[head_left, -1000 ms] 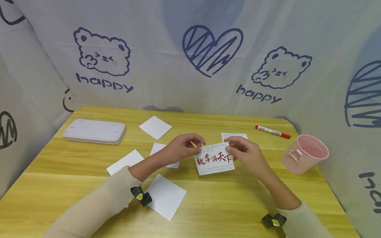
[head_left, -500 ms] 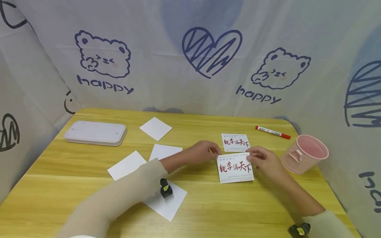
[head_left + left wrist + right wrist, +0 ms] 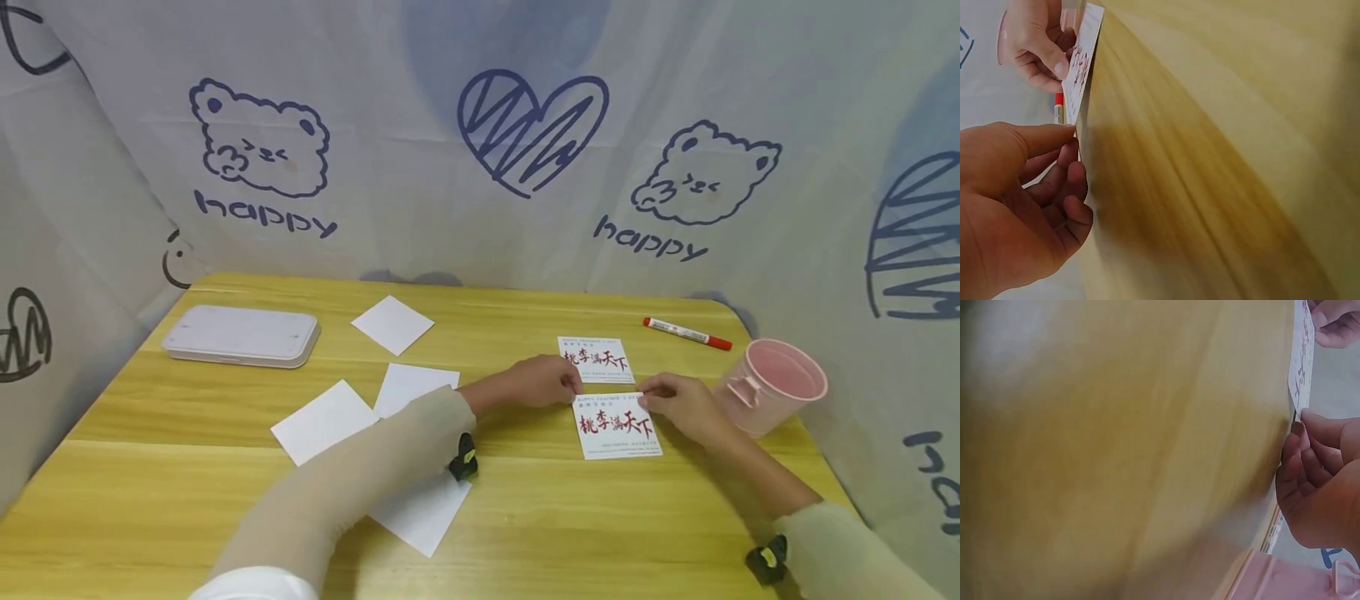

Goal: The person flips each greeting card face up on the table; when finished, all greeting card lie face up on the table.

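A white card with red Chinese characters (image 3: 617,427) lies low over the table, held at its two upper corners. My left hand (image 3: 546,382) pinches the upper left corner between thumb and fingers; the left wrist view shows the same left hand (image 3: 1029,200) close up. At the upper right corner, my right hand (image 3: 686,407) pinches the card with thumb and forefinger, as the right wrist view of that right hand (image 3: 1322,481) also shows. A second matching card (image 3: 597,358) lies flat just behind the held one, partly covered by my left fingers.
Several blank white cards, one a diamond-turned card (image 3: 392,324), lie on the left and middle of the wooden table (image 3: 540,533). A white case (image 3: 240,335) sits far left. A red-capped marker (image 3: 687,333) and a pink mug (image 3: 768,387) are at the right.
Both hands have carried the printed card to the right and down, from the middle to just in front of the matching card. That other card has come into fuller view.
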`<state>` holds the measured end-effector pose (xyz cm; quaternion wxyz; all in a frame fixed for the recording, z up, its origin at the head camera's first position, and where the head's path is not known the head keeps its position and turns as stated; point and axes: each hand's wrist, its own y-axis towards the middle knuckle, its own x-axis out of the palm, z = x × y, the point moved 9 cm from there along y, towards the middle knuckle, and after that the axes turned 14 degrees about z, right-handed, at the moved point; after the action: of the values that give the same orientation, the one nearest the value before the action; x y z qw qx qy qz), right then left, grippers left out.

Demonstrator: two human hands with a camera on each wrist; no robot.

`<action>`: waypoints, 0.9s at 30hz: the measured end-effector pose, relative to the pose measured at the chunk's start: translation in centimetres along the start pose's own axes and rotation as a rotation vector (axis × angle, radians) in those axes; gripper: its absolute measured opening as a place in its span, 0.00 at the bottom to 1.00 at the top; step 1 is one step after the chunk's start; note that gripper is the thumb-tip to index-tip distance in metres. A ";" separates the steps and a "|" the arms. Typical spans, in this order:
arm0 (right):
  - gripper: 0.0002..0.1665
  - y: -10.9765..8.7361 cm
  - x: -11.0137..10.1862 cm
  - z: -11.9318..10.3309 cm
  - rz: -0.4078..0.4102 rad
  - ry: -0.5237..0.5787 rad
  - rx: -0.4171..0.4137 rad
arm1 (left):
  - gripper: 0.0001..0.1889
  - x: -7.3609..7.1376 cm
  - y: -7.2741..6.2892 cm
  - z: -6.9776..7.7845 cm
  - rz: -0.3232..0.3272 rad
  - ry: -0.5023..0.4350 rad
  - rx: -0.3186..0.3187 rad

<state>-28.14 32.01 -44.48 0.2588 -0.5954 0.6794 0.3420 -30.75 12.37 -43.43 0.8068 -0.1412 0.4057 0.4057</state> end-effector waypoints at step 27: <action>0.17 0.6 -0.5 -1.6 -0.011 0.013 0.029 | 0.13 -3.4 -0.4 -3.1 0.095 -0.028 -0.063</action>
<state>-28.53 31.11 -42.96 0.2648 -0.5977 0.6825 0.3269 -33.28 8.51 -42.79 0.7874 -0.1412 0.3876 0.4581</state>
